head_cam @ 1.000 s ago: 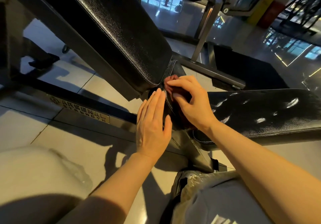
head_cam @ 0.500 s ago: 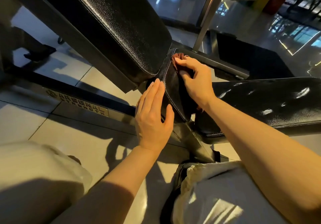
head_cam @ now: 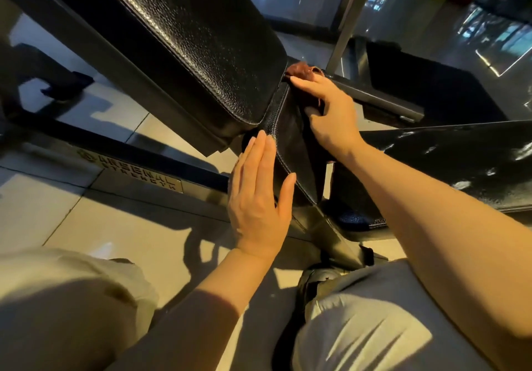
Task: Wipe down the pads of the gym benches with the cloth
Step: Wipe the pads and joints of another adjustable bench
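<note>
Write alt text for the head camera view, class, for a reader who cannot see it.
A person's right hand presses a reddish-brown cloth against a small black bench pad, while the left hand lies flat against that pad's near side. A larger black backrest pad slants above, and a shiny seat pad extends right, over a tiled floor.

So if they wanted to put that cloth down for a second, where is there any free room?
The seat pad, right of the right hand, shows a long bare top. Bare floor tiles lie left of the left hand. It is crowded where the back pad meets the narrow pad, with both hands and the cloth there.
</note>
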Available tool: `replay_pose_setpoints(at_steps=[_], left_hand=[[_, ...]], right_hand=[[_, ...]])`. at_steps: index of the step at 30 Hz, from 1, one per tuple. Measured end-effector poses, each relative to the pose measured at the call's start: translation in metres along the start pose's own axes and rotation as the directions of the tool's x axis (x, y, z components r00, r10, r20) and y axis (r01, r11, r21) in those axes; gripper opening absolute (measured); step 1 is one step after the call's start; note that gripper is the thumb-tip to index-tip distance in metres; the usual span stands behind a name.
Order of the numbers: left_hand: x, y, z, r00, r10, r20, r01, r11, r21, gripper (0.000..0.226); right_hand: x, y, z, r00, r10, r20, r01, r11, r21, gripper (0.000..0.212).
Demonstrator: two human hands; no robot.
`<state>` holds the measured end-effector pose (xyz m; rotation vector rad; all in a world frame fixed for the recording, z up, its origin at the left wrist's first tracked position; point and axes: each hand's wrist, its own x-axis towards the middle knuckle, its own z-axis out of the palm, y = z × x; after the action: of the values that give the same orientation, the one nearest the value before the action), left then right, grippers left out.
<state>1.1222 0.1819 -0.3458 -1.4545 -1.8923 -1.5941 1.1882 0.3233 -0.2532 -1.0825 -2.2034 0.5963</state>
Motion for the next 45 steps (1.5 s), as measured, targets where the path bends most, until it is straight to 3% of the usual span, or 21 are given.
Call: replay_pose_setpoints(at_steps=[8,15,25,32,42,45], left_hand=[[0.004,-0.015,-0.015,0.988,0.104,0.118,-0.107,0.994,0.02,0.058],[0.0,-0.002,-0.012,0.995,0.036,0.095,-0.037,0.999,0.008,0.056],[-0.006,0.005,-0.001,0.998,-0.016,0.06,0.019,0.999,-0.041,0.06],[-0.008,0.01,0.008,0.995,-0.077,0.069,0.079,0.996,-0.031,0.064],[-0.008,0.003,0.001,0.994,-0.008,0.107,0.005,0.999,0.031,0.068],[-0.01,0.002,0.003,0.992,0.073,0.101,-0.083,0.992,0.095,0.065]], right_hand=[[0.018,-0.005,0.007,0.989,0.136,-0.066,-0.136,0.991,-0.002,0.056],[-0.013,-0.019,0.0,0.998,0.063,-0.012,-0.063,0.996,-0.066,0.055],[-0.062,-0.045,0.002,0.997,-0.077,-0.025,0.078,0.996,0.044,0.044],[-0.045,-0.028,0.006,1.0,-0.006,-0.017,0.009,0.99,0.137,0.045],[-0.023,-0.016,0.012,0.992,0.112,-0.06,-0.105,0.989,0.106,0.042],[-0.043,-0.024,0.01,0.999,0.006,-0.047,0.001,0.99,0.144,0.042]])
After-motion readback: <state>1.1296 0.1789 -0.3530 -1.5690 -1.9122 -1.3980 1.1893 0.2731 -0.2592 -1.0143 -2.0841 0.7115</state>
